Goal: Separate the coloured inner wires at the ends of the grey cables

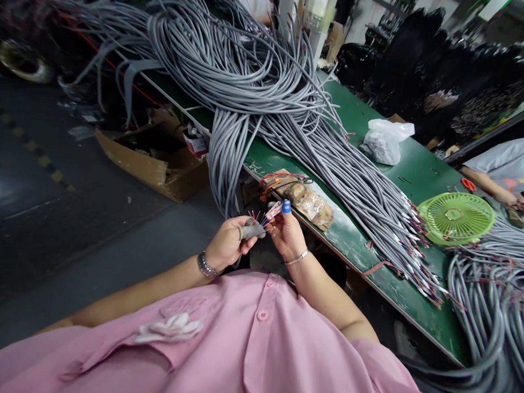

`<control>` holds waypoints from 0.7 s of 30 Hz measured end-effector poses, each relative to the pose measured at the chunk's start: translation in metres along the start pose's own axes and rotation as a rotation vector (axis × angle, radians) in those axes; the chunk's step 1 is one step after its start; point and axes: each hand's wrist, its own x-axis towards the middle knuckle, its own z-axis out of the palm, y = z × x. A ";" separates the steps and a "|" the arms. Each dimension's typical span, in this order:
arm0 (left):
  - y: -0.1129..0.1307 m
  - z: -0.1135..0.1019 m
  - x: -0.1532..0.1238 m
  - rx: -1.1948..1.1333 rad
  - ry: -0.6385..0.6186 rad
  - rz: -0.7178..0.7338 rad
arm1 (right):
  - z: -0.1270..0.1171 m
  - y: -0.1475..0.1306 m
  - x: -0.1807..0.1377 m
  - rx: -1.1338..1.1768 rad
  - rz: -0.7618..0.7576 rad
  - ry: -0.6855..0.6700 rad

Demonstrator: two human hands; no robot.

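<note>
My left hand [231, 241], with a metal watch at the wrist, is closed around the end of a grey cable. Thin coloured wires [256, 217] fan out from that end toward my other hand. A grey sleeve-like covering [251, 231] shows at my left fingertips; whether it is finger wrap or cable jacket is unclear. My right hand [291, 235] wears a blue cover on the thumb and a bracelet. Between its thumb and fingers is a small flat pinkish piece [274, 210], touching or just beside the wires; its kind cannot be made out.
Bundles of grey cables [332, 164] lie across a green table [396, 298]. Near its edge rests a taped brown block [309, 204]. Farther right are a white plastic bag [387, 140], a green fan [456, 217] and a co-worker's arm [488, 184]. A cardboard box [160, 170] stands below left.
</note>
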 end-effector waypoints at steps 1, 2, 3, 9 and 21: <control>0.000 0.000 -0.001 0.016 0.006 0.018 | 0.000 0.000 0.000 0.001 -0.001 -0.005; 0.000 0.000 -0.002 0.032 0.011 0.033 | -0.001 0.000 0.000 0.002 -0.002 -0.008; 0.000 -0.001 -0.003 0.047 0.013 0.042 | -0.001 0.001 0.001 0.004 -0.003 -0.009; 0.000 0.000 -0.001 0.040 -0.008 0.028 | 0.000 0.002 0.001 0.003 -0.045 -0.002; -0.001 0.003 0.003 -0.013 -0.015 -0.028 | 0.002 0.003 0.002 0.008 -0.080 0.003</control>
